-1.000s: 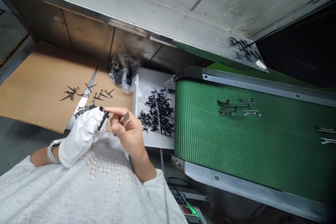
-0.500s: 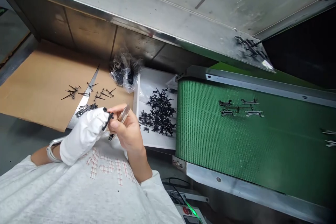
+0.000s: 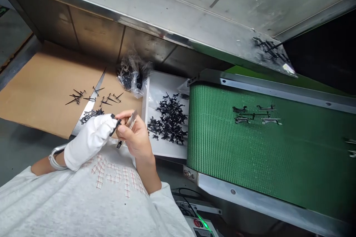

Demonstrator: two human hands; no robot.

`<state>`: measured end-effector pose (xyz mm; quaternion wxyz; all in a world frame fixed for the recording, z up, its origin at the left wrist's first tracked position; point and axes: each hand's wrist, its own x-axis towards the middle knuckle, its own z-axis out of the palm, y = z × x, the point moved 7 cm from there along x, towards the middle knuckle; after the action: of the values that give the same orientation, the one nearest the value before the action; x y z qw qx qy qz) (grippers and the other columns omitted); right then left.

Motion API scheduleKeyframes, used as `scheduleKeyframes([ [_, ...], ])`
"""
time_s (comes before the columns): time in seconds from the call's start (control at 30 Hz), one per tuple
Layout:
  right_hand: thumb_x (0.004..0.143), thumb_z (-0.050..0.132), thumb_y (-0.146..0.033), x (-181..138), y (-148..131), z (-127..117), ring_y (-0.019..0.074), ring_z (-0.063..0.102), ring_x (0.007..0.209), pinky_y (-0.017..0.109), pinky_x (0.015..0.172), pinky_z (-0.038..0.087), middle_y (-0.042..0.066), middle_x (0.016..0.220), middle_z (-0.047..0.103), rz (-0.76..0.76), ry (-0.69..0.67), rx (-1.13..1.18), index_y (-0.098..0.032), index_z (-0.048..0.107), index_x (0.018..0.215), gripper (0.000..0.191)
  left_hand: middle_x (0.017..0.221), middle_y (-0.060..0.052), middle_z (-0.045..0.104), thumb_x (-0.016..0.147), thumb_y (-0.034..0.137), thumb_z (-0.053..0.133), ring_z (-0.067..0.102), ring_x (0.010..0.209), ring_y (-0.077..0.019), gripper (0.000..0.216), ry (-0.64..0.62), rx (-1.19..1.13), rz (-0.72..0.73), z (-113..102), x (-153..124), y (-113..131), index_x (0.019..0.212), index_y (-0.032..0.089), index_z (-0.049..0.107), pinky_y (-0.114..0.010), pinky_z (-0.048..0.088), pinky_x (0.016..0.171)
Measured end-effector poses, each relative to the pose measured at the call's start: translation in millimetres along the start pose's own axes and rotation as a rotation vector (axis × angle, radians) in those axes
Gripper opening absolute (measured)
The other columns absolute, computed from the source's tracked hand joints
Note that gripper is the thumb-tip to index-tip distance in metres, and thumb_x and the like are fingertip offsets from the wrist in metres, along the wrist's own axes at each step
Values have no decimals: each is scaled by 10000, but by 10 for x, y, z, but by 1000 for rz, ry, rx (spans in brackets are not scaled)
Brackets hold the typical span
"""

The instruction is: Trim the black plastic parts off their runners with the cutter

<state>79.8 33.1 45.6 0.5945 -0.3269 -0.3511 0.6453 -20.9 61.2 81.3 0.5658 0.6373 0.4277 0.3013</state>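
A small black part (image 3: pixel 116 123) is pinched in the white-gloved left hand (image 3: pixel 89 142), held up near the chest so it stays steady. The bare right hand (image 3: pixel 135 137) nearly meets it and grips a thin metal blade (image 3: pixel 131 119) right beside the part. More black parts (image 3: pixel 168 118) lie in a heap on a white tray (image 3: pixel 160 89), kept apart from the brown cardboard (image 3: pixel 41 89) and the green conveyor belt (image 3: pixel 250 163).

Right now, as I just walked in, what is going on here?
A person's white-gloved left hand grips a small black molded part, while the bare right hand holds a small flat metal tool close to it. More black parts lie piled on a white tray, and others sit on a green conveyor belt.
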Motion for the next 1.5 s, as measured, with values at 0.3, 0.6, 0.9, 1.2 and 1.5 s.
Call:
scheduleKeyframes([
  [0.3,818,732,-543,-19,5,-149,78,357,521,237,503,320,-75,628,427,10,114,-225,-235,652,954,346,651,4,540,899,458,443,512,596,-136,337,-86,125,-44,58,16,-170,683,207,505,-242,449,574],
  [0.6,940,625,-234,-133,1018,-1410,214,637,1037,404,931,527,94,1126,656,529,519,-1150,-153,637,1133,210,881,-100,695,912,348,501,630,870,-250,268,-151,943,-330,-354,414,-2002,745,180,626,-325,387,719],
  [0.9,965,632,-361,-281,1648,-1632,236,656,1125,463,946,582,98,1301,635,725,476,-1332,-176,604,1269,357,1062,-87,685,973,361,564,628,1042,-237,249,-198,1136,-363,-387,404,-2490,981,140,679,-454,478,969],
  [1.2,966,628,-376,-241,1719,-1786,224,665,1092,447,929,586,92,1261,653,718,465,-1369,-173,619,1237,339,1330,-131,676,974,308,569,627,1243,-260,342,-167,974,-389,-541,415,-2624,1269,166,667,-482,477,1094],
  [1.5,966,628,-374,-190,1666,-1802,225,667,1091,449,928,588,92,1261,653,708,438,-1395,-173,611,1252,350,1301,-152,704,895,220,492,653,1233,-282,531,-53,784,-448,-834,386,-2496,1414,147,579,-364,480,1087],
])
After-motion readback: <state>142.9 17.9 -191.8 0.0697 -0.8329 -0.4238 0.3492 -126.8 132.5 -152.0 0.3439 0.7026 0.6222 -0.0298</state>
